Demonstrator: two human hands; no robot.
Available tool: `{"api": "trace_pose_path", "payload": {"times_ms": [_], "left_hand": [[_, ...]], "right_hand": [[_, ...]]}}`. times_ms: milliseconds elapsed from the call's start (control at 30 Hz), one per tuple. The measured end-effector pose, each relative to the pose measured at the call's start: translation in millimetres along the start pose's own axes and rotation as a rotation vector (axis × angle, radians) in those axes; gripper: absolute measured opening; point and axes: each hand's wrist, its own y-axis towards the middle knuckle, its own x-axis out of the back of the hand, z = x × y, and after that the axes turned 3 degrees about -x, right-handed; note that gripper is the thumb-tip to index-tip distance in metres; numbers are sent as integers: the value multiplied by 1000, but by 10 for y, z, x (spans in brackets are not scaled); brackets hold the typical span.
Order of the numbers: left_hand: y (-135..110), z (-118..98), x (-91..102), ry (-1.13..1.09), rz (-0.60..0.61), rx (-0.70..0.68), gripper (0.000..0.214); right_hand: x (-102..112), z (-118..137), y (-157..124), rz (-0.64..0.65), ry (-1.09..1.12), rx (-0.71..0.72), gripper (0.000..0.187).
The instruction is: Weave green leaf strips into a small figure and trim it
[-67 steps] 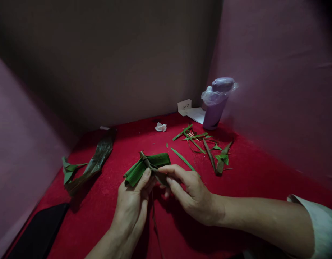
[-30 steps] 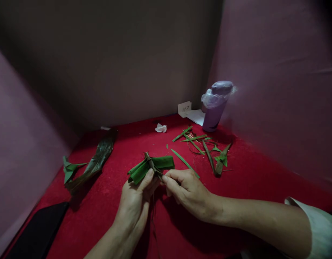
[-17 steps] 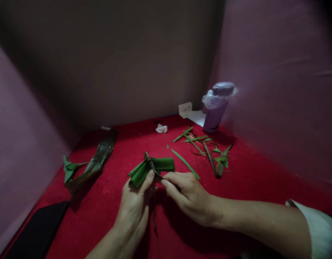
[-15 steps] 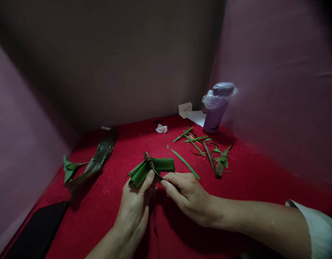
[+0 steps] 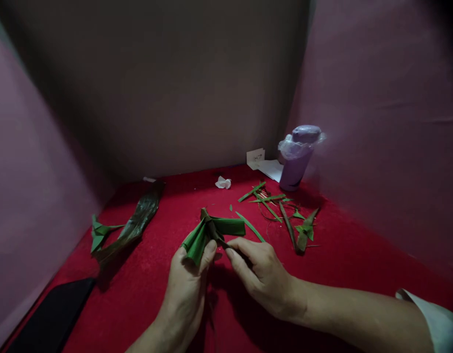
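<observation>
A bundle of folded green leaf strips (image 5: 197, 245), joined at a brown leaf band, is held up over the red tabletop near the centre. My left hand (image 5: 186, 284) grips its lower left side, thumb pressed beside the band. Closed in a pinch, my right hand (image 5: 261, 272) holds the end of the brown leaf strip (image 5: 223, 242) that comes off the band to the right. One green strip (image 5: 228, 226) sticks out rightward above my right fingers. A thin dark strand hangs below my left hand.
Green leaf scraps (image 5: 270, 200) and brown leaf pieces (image 5: 303, 236) lie to the right. A purple tumbler (image 5: 295, 164) in plastic stands behind them, beside white papers (image 5: 270, 169). Crumpled tissue (image 5: 223, 183) lies at the back. Leftward are a long dark leaf (image 5: 140, 220) and a black phone-like slab (image 5: 52, 314).
The whole scene sits slightly lower and further right in the view. My right hand still pinches the brown strip, and my left hand keeps its hold on the leaf bundle.
</observation>
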Motion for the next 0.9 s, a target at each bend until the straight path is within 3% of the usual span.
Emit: {"api": "trace_pose_path", "payload": {"times_ms": [233, 467, 567, 733, 900], "left_hand": [[-26, -12, -23, 21, 72, -56, 26], [-15, -13, -6, -7, -5, -64, 29], [14, -31, 9, -85, -59, -57, 22], [72, -93, 22, -163, -119, 2, 11], [98, -216, 26, -214, -145, 72, 14]], "right_hand": [[-25, -5, -17, -11, 24, 1, 16], [-19, -5, -52, 45, 36, 7, 15], [-4, -18, -67, 66, 50, 48, 27], [34, -21, -28, -19, 38, 46, 46], [29, -19, 19, -93, 32, 11, 29]]}}
